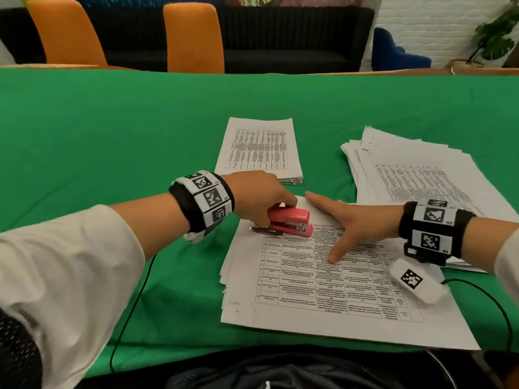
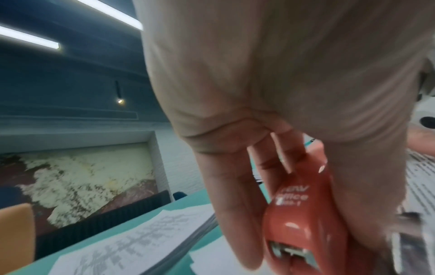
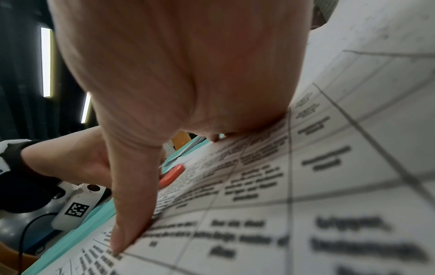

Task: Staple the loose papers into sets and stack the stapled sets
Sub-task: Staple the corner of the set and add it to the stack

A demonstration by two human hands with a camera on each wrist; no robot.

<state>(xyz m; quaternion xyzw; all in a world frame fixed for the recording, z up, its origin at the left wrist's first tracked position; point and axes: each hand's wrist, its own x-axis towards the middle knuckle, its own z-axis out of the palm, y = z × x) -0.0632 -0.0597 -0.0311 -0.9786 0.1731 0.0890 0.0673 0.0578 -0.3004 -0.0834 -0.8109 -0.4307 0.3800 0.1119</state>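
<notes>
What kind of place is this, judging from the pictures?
Probably an office lounge or meeting area: a long table under a green cloth holds printed paper stacks and a red stapler, with orange chairs and a dark sofa behind.

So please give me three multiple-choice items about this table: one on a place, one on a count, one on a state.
1. Where is the small red plastic stapler?
A. on the near paper set's far left corner
B. on the bare green cloth
C. on the right pile

2. How many paper groups lie on the green tablecloth?
A. one
B. three
C. five

3. What is the right hand doing?
A. lifting a sheet
B. making a fist
C. pressing flat on the near set

Answers: 1 A, the left hand grips it there; 2 B, near set, neat stack, loose right pile; 3 C, fingers straight on the page.
</notes>
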